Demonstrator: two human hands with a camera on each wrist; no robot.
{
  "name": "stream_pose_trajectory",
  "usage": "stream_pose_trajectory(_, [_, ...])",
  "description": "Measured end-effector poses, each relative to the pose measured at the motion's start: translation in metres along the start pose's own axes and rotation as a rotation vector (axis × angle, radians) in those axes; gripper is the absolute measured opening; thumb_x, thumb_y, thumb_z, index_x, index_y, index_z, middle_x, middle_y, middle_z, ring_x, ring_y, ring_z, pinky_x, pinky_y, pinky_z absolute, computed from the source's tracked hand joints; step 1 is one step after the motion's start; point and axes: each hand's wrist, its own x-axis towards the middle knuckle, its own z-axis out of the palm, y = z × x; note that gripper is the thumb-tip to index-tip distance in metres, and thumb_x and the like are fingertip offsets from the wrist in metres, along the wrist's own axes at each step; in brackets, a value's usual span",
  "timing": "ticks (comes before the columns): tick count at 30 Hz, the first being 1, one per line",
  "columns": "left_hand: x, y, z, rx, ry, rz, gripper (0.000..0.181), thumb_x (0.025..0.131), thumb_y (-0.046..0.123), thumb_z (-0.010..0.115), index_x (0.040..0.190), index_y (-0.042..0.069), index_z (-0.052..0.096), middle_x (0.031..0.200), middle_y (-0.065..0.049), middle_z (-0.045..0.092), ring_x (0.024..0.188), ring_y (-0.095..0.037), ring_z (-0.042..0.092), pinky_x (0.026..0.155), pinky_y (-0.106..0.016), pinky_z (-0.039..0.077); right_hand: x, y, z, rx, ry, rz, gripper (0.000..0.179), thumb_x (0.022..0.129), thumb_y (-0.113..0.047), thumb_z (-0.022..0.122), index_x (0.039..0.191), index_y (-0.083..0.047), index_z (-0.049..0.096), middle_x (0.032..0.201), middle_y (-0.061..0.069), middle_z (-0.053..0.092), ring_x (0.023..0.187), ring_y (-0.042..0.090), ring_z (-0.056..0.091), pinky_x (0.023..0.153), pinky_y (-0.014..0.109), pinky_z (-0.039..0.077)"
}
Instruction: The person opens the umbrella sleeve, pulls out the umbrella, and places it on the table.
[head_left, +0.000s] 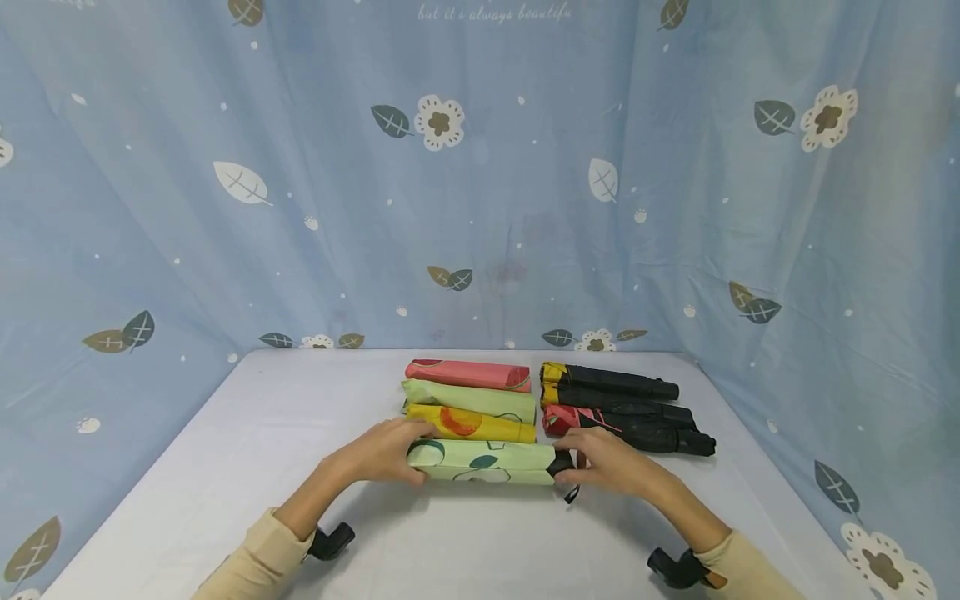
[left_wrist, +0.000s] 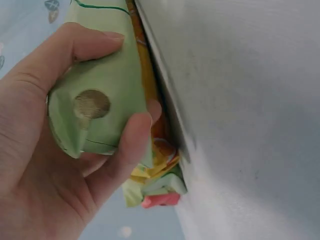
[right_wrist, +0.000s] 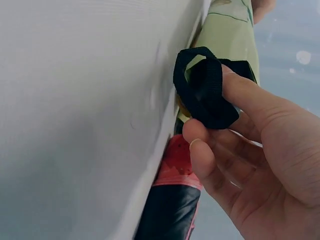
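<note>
A light green umbrella [head_left: 487, 463] in a printed sleeve lies lengthwise between the two hands, in front of a row of other sleeves. My left hand [head_left: 388, 450] grips its left end, thumb on one side and fingers on the other; the rounded sleeve end [left_wrist: 95, 105] shows in the left wrist view. At the other end, my right hand [head_left: 609, 461] pinches the black end of the umbrella. A black strap loop [right_wrist: 186, 90] hangs out there, beside the fingertips in the right wrist view.
Behind the umbrella lie a yellow sleeve [head_left: 480, 424], a green sleeve [head_left: 465, 401] and a red sleeve [head_left: 465, 373]. To the right are several black folded umbrellas [head_left: 622, 382], one with a red end [head_left: 562, 419]. A blue patterned curtain [head_left: 480, 208] surrounds the white table [head_left: 315, 383].
</note>
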Motion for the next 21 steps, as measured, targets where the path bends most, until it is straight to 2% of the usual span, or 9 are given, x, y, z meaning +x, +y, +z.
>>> stream_pose_trajectory(2, [0.001,0.000,-0.002,-0.034,0.009,0.009,0.046,0.072,0.028,0.080,0.114,0.021,0.065,0.103,0.014,0.064,0.090,-0.005,0.053,0.078,-0.027,0.045,-0.001,0.000,-0.002,-0.009,0.015,-0.001,0.047,0.087,-0.042,0.072,0.119,-0.008,0.069,0.107,0.001,0.069,0.074,-0.001,0.057,0.064,0.018,0.050])
stream_pose_trajectory(8, [0.003,-0.007,-0.004,-0.169,-0.022,0.031,0.049,0.075,0.025,0.081,0.121,0.021,0.063,0.111,0.012,0.064,0.095,-0.005,0.055,0.083,-0.025,0.048,-0.003,0.005,-0.006,-0.011,0.054,-0.039,0.044,0.088,-0.039,0.072,0.119,-0.008,0.069,0.108,0.003,0.070,0.070,-0.004,0.056,0.061,0.017,0.048])
stream_pose_trajectory(12, [0.003,-0.013,-0.003,-0.192,-0.028,0.049,0.050,0.076,0.026,0.081,0.123,0.023,0.062,0.112,0.012,0.065,0.096,-0.005,0.056,0.084,-0.025,0.048,-0.005,0.007,-0.006,-0.009,0.040,-0.047,0.043,0.089,-0.037,0.072,0.120,-0.008,0.069,0.107,0.002,0.069,0.070,-0.005,0.056,0.060,0.016,0.048])
stream_pose_trajectory(18, [0.003,-0.017,-0.003,-0.227,0.020,0.082,0.052,0.077,0.025,0.080,0.125,0.026,0.061,0.109,0.010,0.066,0.090,-0.007,0.054,0.076,-0.022,0.046,-0.008,0.007,-0.010,-0.006,0.071,-0.041,0.039,0.088,-0.033,0.073,0.118,-0.008,0.069,0.102,-0.001,0.071,0.071,-0.004,0.057,0.059,0.017,0.048])
stream_pose_trajectory(21, [0.004,-0.017,-0.003,-0.242,0.049,0.095,0.052,0.077,0.024,0.080,0.125,0.028,0.061,0.110,0.011,0.066,0.090,-0.006,0.055,0.076,-0.022,0.047,-0.009,0.008,-0.011,0.050,0.064,-0.012,0.039,0.089,-0.031,0.073,0.120,-0.008,0.067,0.094,-0.003,0.072,0.066,-0.002,0.060,0.054,0.017,0.048])
